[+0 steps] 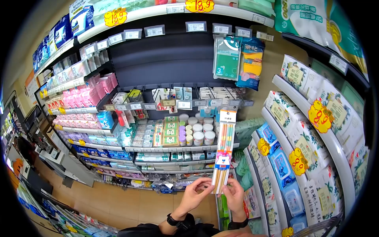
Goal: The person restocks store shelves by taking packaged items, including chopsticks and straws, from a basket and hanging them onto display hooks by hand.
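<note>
A long, narrow pack of what look like chopsticks stands nearly upright in front of me, with striped coloured sticks, a white card top with a hang hole and a cartoon bear label. My left hand pinches its lower left edge between thumb and fingers. At the lower right edge, my right hand grips the same pack, thumb on the front. Both hands are closed on its bottom end. Part of the fingers is hidden behind the pack.
Ahead is a shelf with white round tubs and boxed goods. A green pack and a blue-yellow pack hang above. On the right, close by, shelves hold tissue packs and blue wipes. Pink packs line the left shelves.
</note>
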Available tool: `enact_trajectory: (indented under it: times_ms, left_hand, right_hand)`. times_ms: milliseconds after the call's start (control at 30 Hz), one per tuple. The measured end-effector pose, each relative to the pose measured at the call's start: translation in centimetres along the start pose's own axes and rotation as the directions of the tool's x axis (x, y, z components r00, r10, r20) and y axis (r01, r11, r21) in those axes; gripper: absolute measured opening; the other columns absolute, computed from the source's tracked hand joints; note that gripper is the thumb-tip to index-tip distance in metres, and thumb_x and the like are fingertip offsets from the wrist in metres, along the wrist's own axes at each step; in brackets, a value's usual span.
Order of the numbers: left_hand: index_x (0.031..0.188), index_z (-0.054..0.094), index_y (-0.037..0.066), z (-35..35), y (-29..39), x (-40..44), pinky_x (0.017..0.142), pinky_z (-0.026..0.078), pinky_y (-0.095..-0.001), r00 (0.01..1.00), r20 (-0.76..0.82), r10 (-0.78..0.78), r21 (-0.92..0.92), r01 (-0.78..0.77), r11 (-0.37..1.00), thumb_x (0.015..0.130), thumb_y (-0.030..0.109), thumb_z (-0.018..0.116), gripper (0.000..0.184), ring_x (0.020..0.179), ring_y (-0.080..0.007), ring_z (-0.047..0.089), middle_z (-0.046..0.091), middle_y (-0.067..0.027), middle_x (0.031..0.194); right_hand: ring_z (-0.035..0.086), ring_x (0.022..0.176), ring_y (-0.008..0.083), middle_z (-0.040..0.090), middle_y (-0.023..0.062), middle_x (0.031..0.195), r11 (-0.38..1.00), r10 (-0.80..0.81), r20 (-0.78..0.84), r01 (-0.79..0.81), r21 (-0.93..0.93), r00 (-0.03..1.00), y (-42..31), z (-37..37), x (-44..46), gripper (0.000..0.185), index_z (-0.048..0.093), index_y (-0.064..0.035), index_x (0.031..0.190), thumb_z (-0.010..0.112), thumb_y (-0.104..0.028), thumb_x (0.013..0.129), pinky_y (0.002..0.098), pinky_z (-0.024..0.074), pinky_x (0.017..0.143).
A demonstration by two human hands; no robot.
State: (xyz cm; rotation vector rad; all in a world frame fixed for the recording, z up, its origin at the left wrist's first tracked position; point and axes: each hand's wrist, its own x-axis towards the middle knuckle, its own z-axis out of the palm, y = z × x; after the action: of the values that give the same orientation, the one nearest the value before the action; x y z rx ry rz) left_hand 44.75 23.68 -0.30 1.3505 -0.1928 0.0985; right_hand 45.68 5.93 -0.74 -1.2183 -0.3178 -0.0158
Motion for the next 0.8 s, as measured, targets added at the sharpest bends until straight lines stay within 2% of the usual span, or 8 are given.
enact_trajectory:
  times_ms: [167,333,367,567,667,800]
  left_hand:
    - [0.120,0.063,-0.005,-0.3,0.8,5.7,0.085,0.053,-0.0249,0.995,-0.008,0.102,0.002,-0.102,0.995,0.092,0.000,0.071,0.030,0.095,-0.0108,0.065,0.069,-0.0072,0.102]
    - [0.119,0.064,-0.005,-0.8,3.3,12.5,0.085,0.052,-0.0251,0.987,-0.024,0.157,0.042,-0.156,0.987,0.091,0.000,0.072,0.030,0.092,-0.0100,0.065,0.069,-0.0060,0.100]
    - [0.119,0.064,-0.006,-0.9,3.3,14.0,0.084,0.053,-0.0250,0.976,-0.019,0.215,0.039,-0.214,0.976,0.091,0.000,0.071,0.030,0.092,-0.0099,0.065,0.069,-0.0061,0.101]
    - [0.120,0.063,-0.006,-1.5,6.7,21.8,0.084,0.052,-0.0246,0.947,-0.008,0.323,0.044,-0.322,0.946,0.091,0.000,0.071,0.030,0.091,-0.0097,0.065,0.068,-0.0063,0.102]
    - [0.120,0.064,-0.005,-1.9,8.3,25.2,0.078,0.052,-0.0225,0.903,0.023,0.430,0.086,-0.430,0.899,0.092,0.001,0.071,0.030,0.088,-0.0082,0.064,0.068,-0.0060,0.102]
    - [0.118,0.065,-0.004,-2.2,9.6,28.7,0.074,0.052,-0.0224,0.901,0.011,0.434,0.043,-0.434,0.900,0.092,0.004,0.071,0.028,0.084,-0.0078,0.065,0.071,-0.0060,0.097]
  right_hand:
    - [0.067,0.088,0.0169,0.067,0.0165,0.111,0.997,-0.081,0.030,0.081,-0.008,0.996,-0.2,0.0,6.4,0.024,0.051,0.0088,0.122,0.054,0.000,0.101,0.0299,0.0569,0.072]
    - [0.067,0.086,0.0171,0.065,0.0162,0.113,0.981,-0.190,0.027,0.191,-0.046,0.981,-1.3,0.4,13.4,0.025,0.052,0.0087,0.123,0.055,-0.001,0.101,0.0305,0.0569,0.070]
    - [0.067,0.085,0.0175,0.065,0.0157,0.112,0.975,-0.217,0.036,0.218,-0.045,0.976,-1.6,0.4,14.9,0.025,0.052,0.0090,0.124,0.055,-0.001,0.101,0.0304,0.0570,0.072]
    - [0.068,0.087,0.0179,0.065,0.0161,0.113,0.947,-0.316,0.045,0.318,-0.044,0.948,-3.7,1.4,23.5,0.025,0.054,0.0103,0.122,0.056,-0.003,0.101,0.0308,0.0570,0.070]
    - [0.067,0.086,0.0172,0.065,0.0153,0.112,0.921,-0.381,0.061,0.385,-0.054,0.922,-3.9,1.2,27.6,0.026,0.054,0.0105,0.122,0.056,-0.003,0.101,0.0299,0.0559,0.071]
    - [0.066,0.083,0.0166,0.066,0.0151,0.110,0.908,-0.415,0.078,0.418,-0.030,0.907,-5.7,2.3,30.8,0.025,0.055,0.0098,0.122,0.057,-0.005,0.101,0.0294,0.0556,0.070]
